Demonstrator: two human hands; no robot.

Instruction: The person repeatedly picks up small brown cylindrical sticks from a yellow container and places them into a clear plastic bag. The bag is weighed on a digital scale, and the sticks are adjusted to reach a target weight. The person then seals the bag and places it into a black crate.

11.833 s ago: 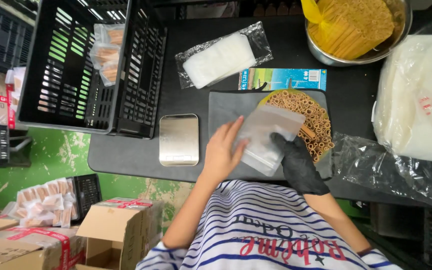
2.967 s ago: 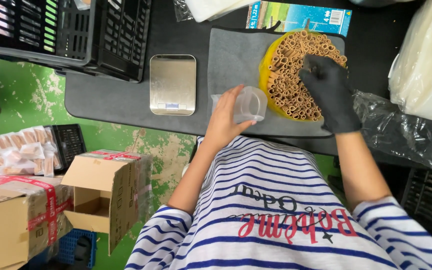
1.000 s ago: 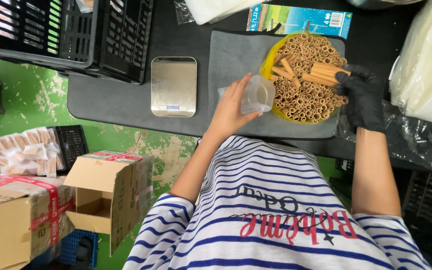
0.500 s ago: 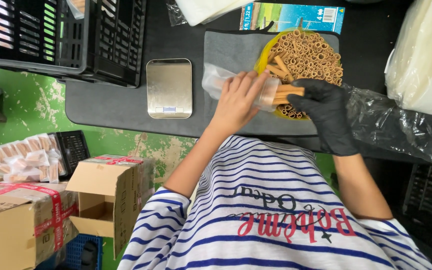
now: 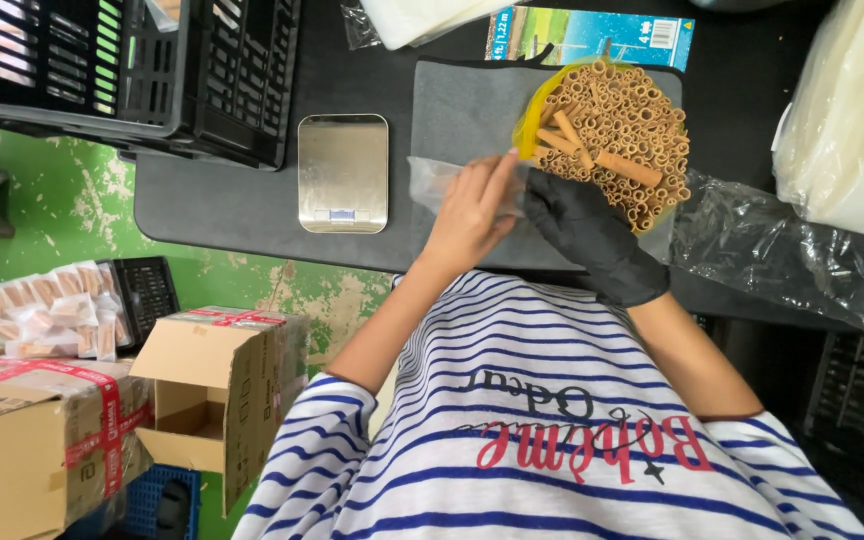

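The bare left hand [image 5: 472, 210] holds a small clear plastic bag [image 5: 430, 182] just above the grey mat [image 5: 462, 105] on the black tabletop [image 5: 222, 205]. Its fingers [image 5: 497, 180] lie close together over the bag's mouth end, with the rest of the bag trailing out past the knuckles, away from the other hand. The right hand in a black glove [image 5: 580, 222] meets it fingertip to fingertip. Its fingers are curled and bunched at the bag's opening; whether they pinch anything there is hidden by the left hand.

The heap of tan rolled wafer sticks [image 5: 620, 130] in a yellow-lined pile lies just beyond the gloved fingers, on the far side from the person's body. Most sticks stand end-on, though a few loose ones lie flat with their long axes pointing across toward the bag. The gloved hand is plainly the nearer to the heap, nearly touching its edge, while the bare hand sits one step further off. A flat steel kitchen scale [image 5: 342, 170] rests beyond the bag's closed end, apart from both hands.
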